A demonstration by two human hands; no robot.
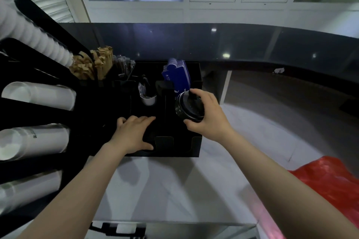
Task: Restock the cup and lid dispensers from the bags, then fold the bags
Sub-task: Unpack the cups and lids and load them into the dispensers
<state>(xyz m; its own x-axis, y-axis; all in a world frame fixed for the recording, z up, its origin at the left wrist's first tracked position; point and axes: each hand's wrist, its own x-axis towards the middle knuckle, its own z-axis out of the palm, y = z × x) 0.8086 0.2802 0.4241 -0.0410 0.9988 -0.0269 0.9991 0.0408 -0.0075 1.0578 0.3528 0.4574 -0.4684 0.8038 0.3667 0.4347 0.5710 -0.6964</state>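
A short stack of black lids (189,105) sits in the right hand (206,114), fingers curled over its top and thumb hooked under its near edge — a firm grip, the stack tilted and held just above the right-hand slot of the black organiser (196,145). That puts the task at the lid-loading step: the lids look ready to go down into their compartment.

The left hand (134,134) lies flat on the organiser's left slot, fingers straight and thumb spread along the front rim, holding nothing; whether it is pressing down lids already in there I cannot tell, the slot being too dark. A black divider stands between the two hands.

Behind the lids stands a pack of blue cards (175,75), and a small white cup (148,99) of sachets sits left of the divider. Brown packets (93,64) fill the back-left compartment. To the far left, the cup dispensers (37,95) show white cups stacked on their sides in a black rack.

A red bag (328,182) lies on the pale counter (174,184) at the right, well apart from the organiser and not yet folded.

The next move calls for levelling the stack and lowering it squarely between the slot walls — tilted as it is, an edge could catch on the divider.
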